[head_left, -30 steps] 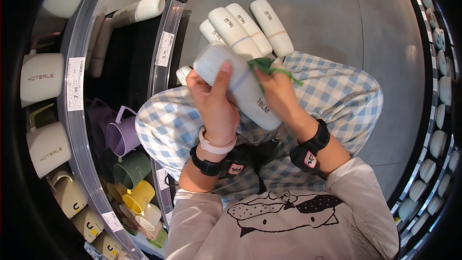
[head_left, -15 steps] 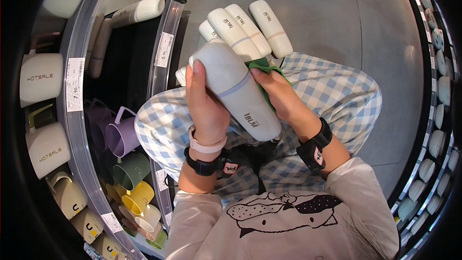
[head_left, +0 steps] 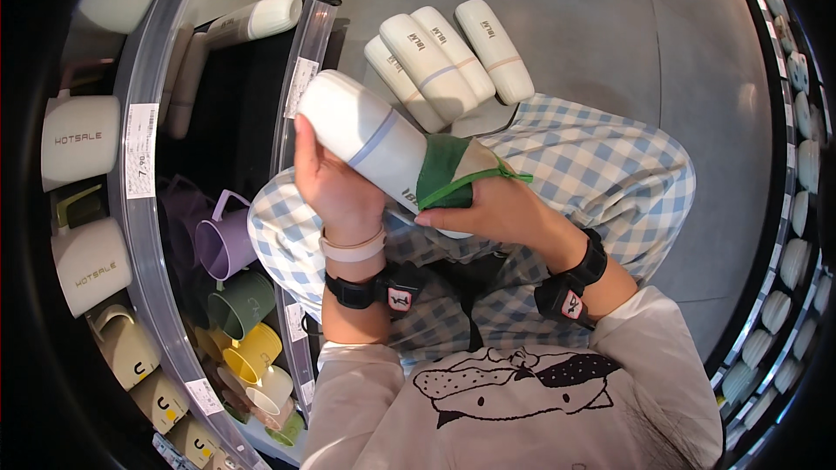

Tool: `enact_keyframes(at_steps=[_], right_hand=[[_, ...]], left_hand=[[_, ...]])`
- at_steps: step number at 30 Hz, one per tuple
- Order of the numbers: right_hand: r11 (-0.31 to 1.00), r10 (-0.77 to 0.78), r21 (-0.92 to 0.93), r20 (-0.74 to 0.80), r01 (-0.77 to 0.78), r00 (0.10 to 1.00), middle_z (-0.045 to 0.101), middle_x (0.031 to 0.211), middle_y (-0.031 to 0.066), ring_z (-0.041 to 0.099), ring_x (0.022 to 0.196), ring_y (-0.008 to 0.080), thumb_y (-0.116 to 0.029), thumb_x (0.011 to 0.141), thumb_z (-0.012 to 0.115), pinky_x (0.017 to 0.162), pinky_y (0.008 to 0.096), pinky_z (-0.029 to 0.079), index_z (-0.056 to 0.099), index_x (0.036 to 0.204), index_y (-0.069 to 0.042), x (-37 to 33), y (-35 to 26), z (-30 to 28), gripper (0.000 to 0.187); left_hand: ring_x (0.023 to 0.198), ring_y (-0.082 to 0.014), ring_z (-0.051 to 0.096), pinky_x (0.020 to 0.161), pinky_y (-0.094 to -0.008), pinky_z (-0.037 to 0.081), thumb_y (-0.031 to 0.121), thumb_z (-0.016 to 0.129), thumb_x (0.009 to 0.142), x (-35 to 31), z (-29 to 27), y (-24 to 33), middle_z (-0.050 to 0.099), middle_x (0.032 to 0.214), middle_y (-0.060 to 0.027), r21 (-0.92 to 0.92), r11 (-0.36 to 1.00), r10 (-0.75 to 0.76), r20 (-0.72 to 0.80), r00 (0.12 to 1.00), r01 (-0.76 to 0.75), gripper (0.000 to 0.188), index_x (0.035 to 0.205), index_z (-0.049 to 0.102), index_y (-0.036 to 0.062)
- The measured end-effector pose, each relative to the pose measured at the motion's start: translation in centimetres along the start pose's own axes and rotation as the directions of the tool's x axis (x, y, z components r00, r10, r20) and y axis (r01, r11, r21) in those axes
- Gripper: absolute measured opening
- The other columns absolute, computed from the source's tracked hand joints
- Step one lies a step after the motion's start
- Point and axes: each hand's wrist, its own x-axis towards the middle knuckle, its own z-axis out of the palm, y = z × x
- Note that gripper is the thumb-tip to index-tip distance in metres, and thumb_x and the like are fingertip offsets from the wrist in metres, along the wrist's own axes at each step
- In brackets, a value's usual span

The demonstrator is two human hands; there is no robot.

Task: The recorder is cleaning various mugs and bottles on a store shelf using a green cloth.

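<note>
A white bottle [head_left: 339, 115] with a pale blue band lies tilted across my lap, its rounded end toward the upper left. My left hand [head_left: 338, 187] grips it from below near that end, thumb along the side. Around its lower part my right hand [head_left: 505, 206] presses a green cloth [head_left: 444, 165] against the surface, covering most of the printing. Several similar white bottles lie on the floor just beyond my knees, among them one with a blue band [head_left: 427, 61] and one with a tan band [head_left: 494, 50].
At my left stands a shelf edged with a clear plastic strip [head_left: 139, 152], holding white mugs [head_left: 80, 141], a purple mug [head_left: 225, 239] and a yellow mug [head_left: 252, 352]. Another white bottle [head_left: 270, 17] lies on the shelf's far part. Stacked pale dishes [head_left: 794, 261] line a shelf at right.
The bottle has swung to the upper left and turned about its length. My right hand has brought the green cloth from the far side over its lower front.
</note>
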Motion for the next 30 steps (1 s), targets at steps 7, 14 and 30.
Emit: enact_keyframes(at_steps=[7,14,30], right_hand=[[0.773,0.021,0.614,0.226,-0.16,0.974,0.055,0.083,0.0107,0.052,0.076,0.0195,-0.025,0.063,0.07,0.07,0.0286,0.041,0.052,0.093,-0.003,-0.9,-0.9,0.0,0.042],[0.975,0.12,0.162,0.208,-0.155,0.971,0.055,0.089,0.0102,0.053,0.081,0.0207,-0.021,0.057,0.066,0.072,0.0301,0.042,0.051,0.099,-0.004,-1.0,-1.4,0.2,0.048],[0.668,0.291,0.65,0.221,-0.363,0.931,0.058,0.075,0.0056,0.054,0.069,0.0135,-0.018,0.061,0.069,0.06,0.0258,0.043,0.055,0.085,-0.002,-0.4,-1.3,0.0,0.032]], left_hand=[[0.09,-0.0271,0.047,0.084,-0.0379,0.036,0.037,0.035,0.085,-0.6,0.7,0.5,0.048,0.101,-0.0145,-0.229,0.971,-0.022,0.22,0.975,0.073,0.046,0.112,0.039,-0.0006],[0.085,-0.0246,0.054,0.076,-0.0358,0.047,0.013,0.053,0.075,0.1,2.1,1.1,0.048,0.101,-0.0149,0.439,0.893,0.146,-0.073,0.987,-0.099,0.027,0.099,0.046,0.0003],[0.091,-0.0241,0.051,0.08,-0.0339,0.042,0.011,0.056,0.071,-1.8,3.0,-2.8,0.043,0.108,-0.0138,0.6,0.796,-0.014,0.159,0.987,-0.085,0.046,0.113,0.039,0.0048]])
